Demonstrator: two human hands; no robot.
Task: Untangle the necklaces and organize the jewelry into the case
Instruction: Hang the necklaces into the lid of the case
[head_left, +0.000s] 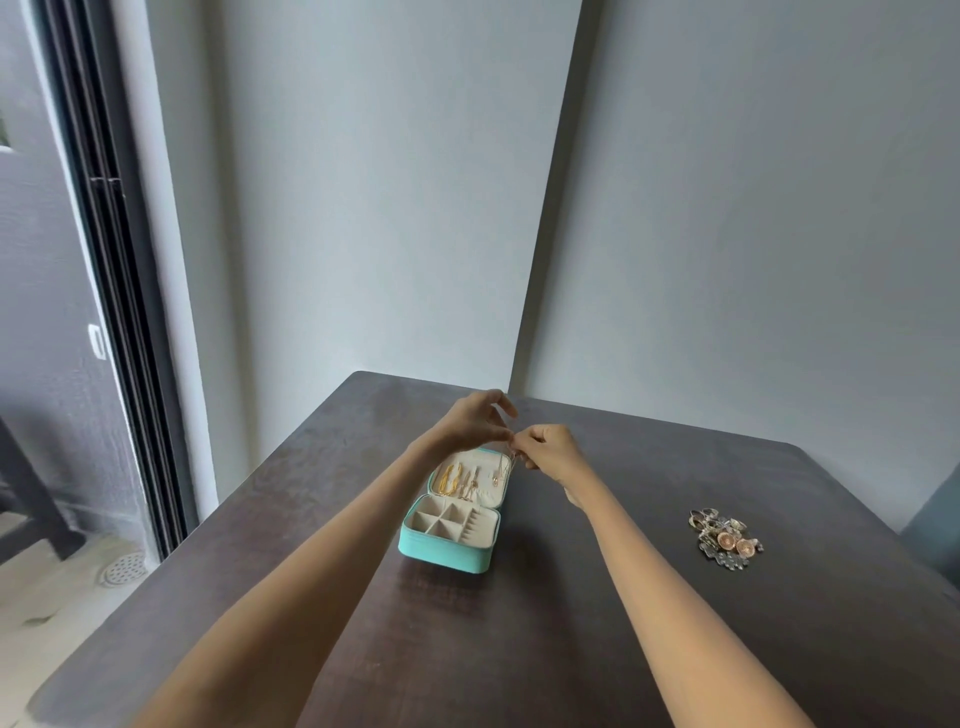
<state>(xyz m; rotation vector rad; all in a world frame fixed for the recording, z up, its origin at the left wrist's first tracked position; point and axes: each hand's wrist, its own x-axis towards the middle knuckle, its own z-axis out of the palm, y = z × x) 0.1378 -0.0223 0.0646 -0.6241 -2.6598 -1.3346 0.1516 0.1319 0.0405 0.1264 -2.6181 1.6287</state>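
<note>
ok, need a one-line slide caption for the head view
Both hands pinch a fine necklace over the open teal jewelry case; a loose jewelry pile waits on the dark table.

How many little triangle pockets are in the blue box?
4. They sit in the left part of the case bottom tray, meeting at one middle point: far, left, right, near. None looks hidden.

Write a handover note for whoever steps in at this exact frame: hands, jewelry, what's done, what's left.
Left hand and right hand both pinch a thin necklace chain above the far right of the open teal case.
Done: gold necklaces already hang in the lid.
Left: seat this chain, then sort the jewelry pile on the table to the right; the tray compartments look empty.
</note>
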